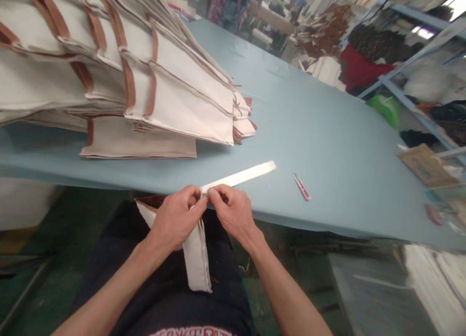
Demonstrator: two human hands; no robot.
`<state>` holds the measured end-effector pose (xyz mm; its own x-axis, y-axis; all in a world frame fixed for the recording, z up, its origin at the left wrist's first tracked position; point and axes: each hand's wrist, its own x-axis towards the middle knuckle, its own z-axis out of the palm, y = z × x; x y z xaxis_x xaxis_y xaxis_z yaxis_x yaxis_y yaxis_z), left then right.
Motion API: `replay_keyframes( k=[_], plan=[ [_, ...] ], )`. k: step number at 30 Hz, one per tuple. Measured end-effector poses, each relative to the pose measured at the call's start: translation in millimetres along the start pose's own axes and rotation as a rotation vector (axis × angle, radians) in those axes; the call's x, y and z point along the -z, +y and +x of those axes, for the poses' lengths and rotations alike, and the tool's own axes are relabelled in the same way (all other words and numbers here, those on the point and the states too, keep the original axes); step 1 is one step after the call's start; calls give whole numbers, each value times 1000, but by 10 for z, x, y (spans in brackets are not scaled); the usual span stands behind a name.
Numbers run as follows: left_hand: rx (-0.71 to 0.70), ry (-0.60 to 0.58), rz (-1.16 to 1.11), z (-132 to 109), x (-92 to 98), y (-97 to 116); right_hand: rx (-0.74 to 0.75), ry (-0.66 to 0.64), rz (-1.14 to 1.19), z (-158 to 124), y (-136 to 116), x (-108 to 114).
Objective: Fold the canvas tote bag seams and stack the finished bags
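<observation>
Left hand (178, 217) and right hand (231, 210) pinch a strip's (243, 175) near end.
The hands meet fingertip to fingertip, clamped on it at the desk (327, 132) edge, its length lying flat for support. A bag (196, 258) rests on the lap beneath; snips (302, 187) lie right, stacked bags (127, 74) far left.

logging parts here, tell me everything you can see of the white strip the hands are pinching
The strip is long, narrow, flat and off-white, seemingly cloth. It lies on the blue table, slanting up to the right, far end cut square. The left hand and right hand pinch its near end at the table edge. Some pink snips lie apart.
</observation>
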<state>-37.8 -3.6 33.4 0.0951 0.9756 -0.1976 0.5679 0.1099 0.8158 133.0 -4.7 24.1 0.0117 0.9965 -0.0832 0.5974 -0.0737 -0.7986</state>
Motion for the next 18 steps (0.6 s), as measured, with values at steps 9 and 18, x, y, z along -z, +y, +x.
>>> replay_keyframes(
  k=[9,18],
  plan=[
    [100,60,-57,35,-75,-25,-52,313,393,357,415,409],
    [149,210,27,-15,-1,-65,-58,470,427,461,689,433]
  ],
)
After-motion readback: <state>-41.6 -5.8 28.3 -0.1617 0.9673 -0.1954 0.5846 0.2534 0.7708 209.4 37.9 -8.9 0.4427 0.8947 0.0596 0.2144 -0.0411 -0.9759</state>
